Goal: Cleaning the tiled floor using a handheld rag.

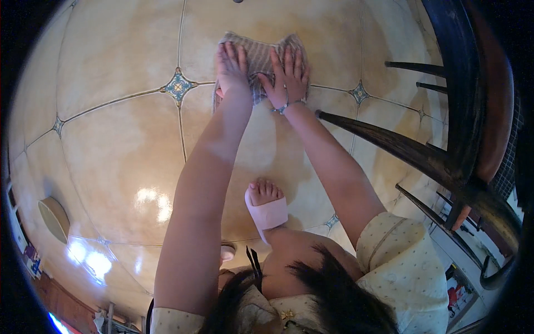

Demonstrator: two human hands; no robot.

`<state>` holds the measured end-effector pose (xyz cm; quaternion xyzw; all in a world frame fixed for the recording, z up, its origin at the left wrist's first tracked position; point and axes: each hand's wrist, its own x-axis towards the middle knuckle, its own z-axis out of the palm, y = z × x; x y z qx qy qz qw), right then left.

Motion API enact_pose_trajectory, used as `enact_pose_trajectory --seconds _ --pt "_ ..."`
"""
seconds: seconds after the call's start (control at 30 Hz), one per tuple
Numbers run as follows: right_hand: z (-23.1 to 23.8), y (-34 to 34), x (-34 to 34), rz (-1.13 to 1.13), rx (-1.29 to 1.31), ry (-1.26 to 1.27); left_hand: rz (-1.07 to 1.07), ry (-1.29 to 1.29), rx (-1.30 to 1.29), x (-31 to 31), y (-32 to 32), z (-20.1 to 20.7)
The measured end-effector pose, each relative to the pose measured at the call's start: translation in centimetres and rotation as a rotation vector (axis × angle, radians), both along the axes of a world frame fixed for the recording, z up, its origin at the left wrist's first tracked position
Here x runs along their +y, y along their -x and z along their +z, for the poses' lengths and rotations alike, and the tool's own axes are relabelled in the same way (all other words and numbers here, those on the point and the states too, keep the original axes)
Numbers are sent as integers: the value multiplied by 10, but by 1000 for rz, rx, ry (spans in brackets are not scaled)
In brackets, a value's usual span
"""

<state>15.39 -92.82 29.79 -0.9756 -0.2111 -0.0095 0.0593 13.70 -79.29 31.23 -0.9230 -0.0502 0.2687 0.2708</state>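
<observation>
Fingers (231, 51) of the left hand (232, 73) we see extended, near together, upon the striped cloth (258, 54); the right hand (286, 83) spreads its fingers wider there. Neither visibly grips; perhaps flat hands press the cloth evenly against the tiled floor (128, 139).

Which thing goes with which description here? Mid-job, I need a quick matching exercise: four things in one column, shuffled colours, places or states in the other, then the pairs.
Things:
1. cloth
2. right hand
3. slipper
4. furniture leg

Descriptions:
A. pale pink, with toes showing
B. dark, slanting in from the picture's right
C. striped, spread on the floor
D. bracelet at its wrist

Pairs: 1-C, 2-D, 3-A, 4-B
</observation>
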Motion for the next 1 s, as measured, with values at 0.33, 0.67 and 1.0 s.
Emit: enact_pose_trajectory --seconds 0.33,0.67,1.0 --pt "-1 81 -22 -286 30 -9 -274 657 -347 -1 31 -30" --pt "5 139 2 -258 125 52 -335 298 -33 21 103 3" --pt "42 186 54 -13 337 24 -185 392 61 97 170 40"
